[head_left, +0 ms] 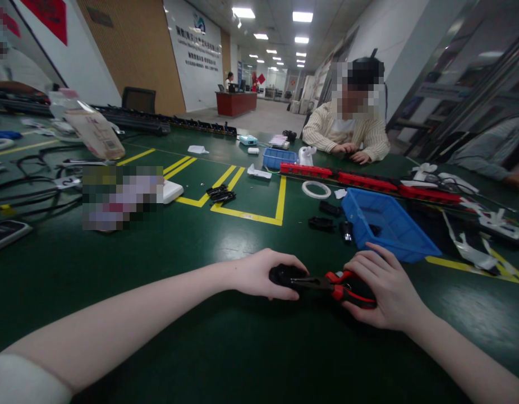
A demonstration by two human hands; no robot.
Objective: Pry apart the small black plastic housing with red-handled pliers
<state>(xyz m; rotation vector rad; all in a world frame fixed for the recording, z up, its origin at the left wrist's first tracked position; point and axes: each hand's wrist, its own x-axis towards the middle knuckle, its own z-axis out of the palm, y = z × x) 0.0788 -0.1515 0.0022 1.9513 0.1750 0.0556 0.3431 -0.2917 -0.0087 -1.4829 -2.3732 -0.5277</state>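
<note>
My left hand [263,275] is closed around a small black part [282,275], whose exact kind I cannot make out. In my right hand [385,286] are long-nose pliers [343,289] with red and black handles. The pliers' dark jaws point left and reach the black part between my left thumb and fingers. Whether the jaws grip it or only touch it is too dark to tell. Beyond my right hand lie several black plastic pieces [321,223], beside a blue basket [385,219] with a dark piece inside.
Red rail-like strips [368,185] run across the table behind the basket. A white ring [316,190] and a smaller blue basket [280,158] lie farther back. Black pieces [221,193] rest by yellow tape. A bottle [93,129] stands left. Across the table sits a person [347,129].
</note>
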